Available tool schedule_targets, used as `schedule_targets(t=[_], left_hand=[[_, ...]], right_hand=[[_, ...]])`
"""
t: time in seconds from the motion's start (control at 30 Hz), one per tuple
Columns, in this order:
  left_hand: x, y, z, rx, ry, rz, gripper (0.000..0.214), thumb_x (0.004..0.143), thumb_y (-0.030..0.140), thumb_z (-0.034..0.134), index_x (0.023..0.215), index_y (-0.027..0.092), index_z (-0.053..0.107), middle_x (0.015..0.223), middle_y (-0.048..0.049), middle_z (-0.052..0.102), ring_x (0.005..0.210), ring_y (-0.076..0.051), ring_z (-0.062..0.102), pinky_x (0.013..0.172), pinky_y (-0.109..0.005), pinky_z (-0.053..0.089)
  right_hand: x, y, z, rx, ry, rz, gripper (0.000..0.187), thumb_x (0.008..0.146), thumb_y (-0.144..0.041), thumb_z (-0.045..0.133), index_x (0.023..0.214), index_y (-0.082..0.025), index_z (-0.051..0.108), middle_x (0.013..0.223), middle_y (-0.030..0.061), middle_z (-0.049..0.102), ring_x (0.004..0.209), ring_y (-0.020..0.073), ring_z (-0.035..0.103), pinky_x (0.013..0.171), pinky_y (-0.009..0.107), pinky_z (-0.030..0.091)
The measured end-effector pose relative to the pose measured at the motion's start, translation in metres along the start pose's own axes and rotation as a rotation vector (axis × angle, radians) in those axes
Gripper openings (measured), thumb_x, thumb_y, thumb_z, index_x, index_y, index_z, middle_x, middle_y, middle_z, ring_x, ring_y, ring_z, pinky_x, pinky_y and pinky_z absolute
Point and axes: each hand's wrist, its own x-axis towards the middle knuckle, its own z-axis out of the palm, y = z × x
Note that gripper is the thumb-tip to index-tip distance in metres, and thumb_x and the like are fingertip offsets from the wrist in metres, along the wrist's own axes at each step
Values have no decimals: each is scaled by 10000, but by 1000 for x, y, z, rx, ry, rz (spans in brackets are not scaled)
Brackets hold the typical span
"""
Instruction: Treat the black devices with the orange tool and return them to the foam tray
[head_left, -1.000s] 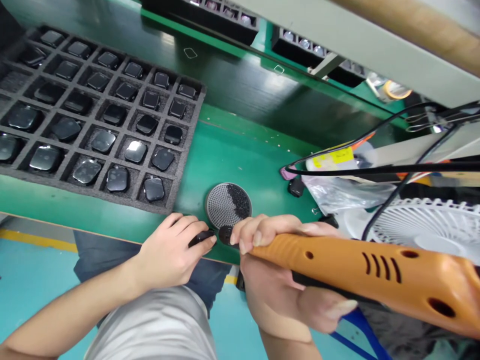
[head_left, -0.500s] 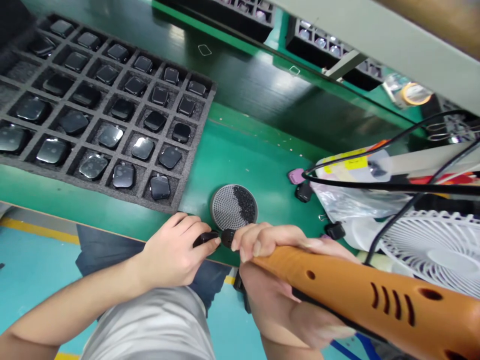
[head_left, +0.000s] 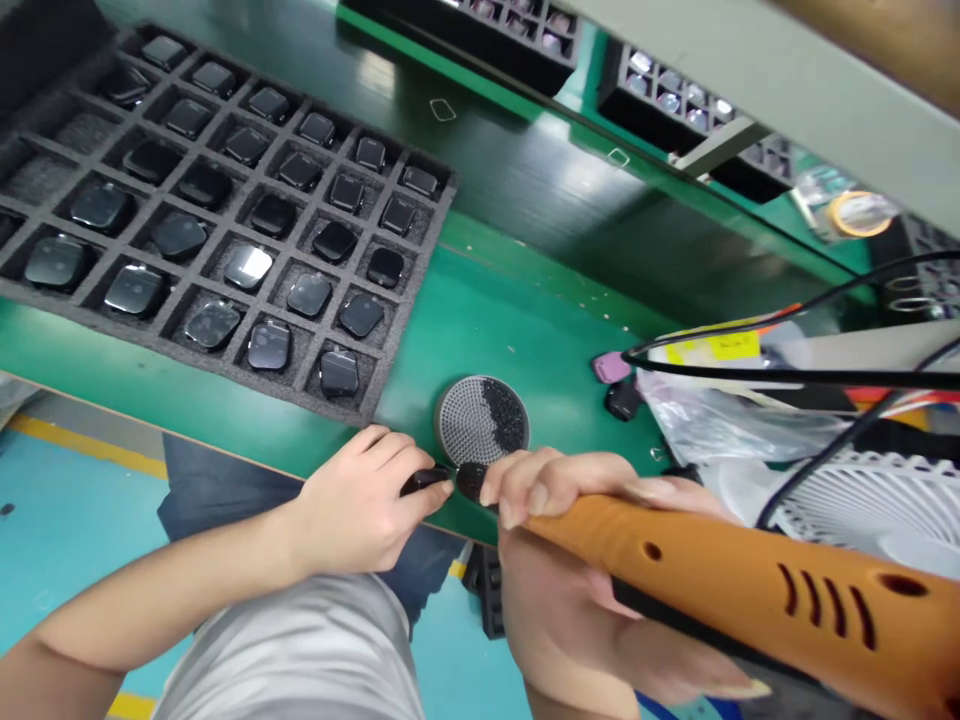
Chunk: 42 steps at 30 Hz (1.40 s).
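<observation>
My left hand (head_left: 356, 505) pinches a small black part (head_left: 424, 481) between its fingers at the front edge of the green bench mat (head_left: 480, 320). My right hand (head_left: 570, 590) is wrapped around an orange handheld tool (head_left: 750, 585) with vent slots. The tool's round black tip (head_left: 472, 481) sits just beside the small black part. Behind both hands lies a round perforated metal disc (head_left: 481, 420), with small black pieces heaped on its right half. A dark foam tray (head_left: 397, 330) holds rows of black smartwatch bodies, including one (head_left: 268, 345) near its front.
A white fan (head_left: 877, 510), a plastic bag (head_left: 720, 420) and black cables (head_left: 795, 377) lie to the right. A pink piece (head_left: 611, 367) and a black piece (head_left: 622, 400) rest on the mat. Black trays (head_left: 480, 30) stand at the back.
The whole scene has drifted right in the view as my head moved. Both hands keep their hold, and the tool's tip stays by the small black part.
</observation>
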Motion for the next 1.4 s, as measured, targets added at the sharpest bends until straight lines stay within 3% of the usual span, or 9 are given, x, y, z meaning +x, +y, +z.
schedule_targets(t=[0.17,0.27,0.4,0.57,0.83,1.07,1.2,1.4], left_hand=[[0,0,0,-5,-10,-4,276,1052,246,662,1311,204,745,1177,-95,742,1064,-278,644,937,-461,496],[1,1,0,-1,-23,-3,287,1050,256,663,1321,202,739,1183,-96,741,1063,-278,646,940,-456,493],[1,1,0,3,-21,-7,282,1039,245,667,1307,202,741,1181,-95,744,1067,-282,651,948,-460,494],[0,-1,0,-4,-7,-4,271,1028,214,671,1288,203,747,1187,-95,748,1081,-279,656,948,-462,504],[-1,-2,0,10,-20,-3,284,1033,199,682,1310,210,744,1185,-96,748,1079,-283,658,938,-469,516],[-2,-2,-2,9,-15,-13,245,1089,227,644,1313,158,714,1188,-109,757,1083,-283,669,948,-475,537],[-2,-2,-2,-15,-4,-22,214,1097,238,644,1281,158,719,1211,-115,766,1102,-276,681,956,-476,550],[-2,-2,-3,-3,9,-12,222,1070,206,665,1277,152,725,1223,-124,772,1129,-285,688,969,-466,544]], right_hand=[[1,5,1,-22,-18,-65,644,1021,-826,434,1281,-303,705,903,-6,669,662,180,625,574,420,543],[4,5,0,-41,-4,-92,594,1026,-791,479,1271,-306,717,887,-11,667,625,166,606,535,398,531],[6,-2,-2,-80,-97,-33,550,997,-779,567,1284,-337,725,895,-13,687,654,182,644,552,407,552],[1,-5,-1,-60,-79,-29,579,1036,-773,477,1299,-320,724,899,6,695,695,201,660,595,442,568],[11,4,-3,30,-138,-24,517,969,-768,636,1254,-343,712,865,-27,675,627,161,631,564,382,551],[25,-2,-17,23,77,-104,471,917,-737,714,1175,-344,724,844,-35,700,576,169,621,535,384,567],[33,3,-18,14,127,-137,480,880,-725,764,1156,-337,705,798,-55,693,525,155,599,479,346,548],[40,11,-16,-24,199,-192,429,883,-525,839,1219,-338,650,890,-58,676,584,144,650,510,342,581]])
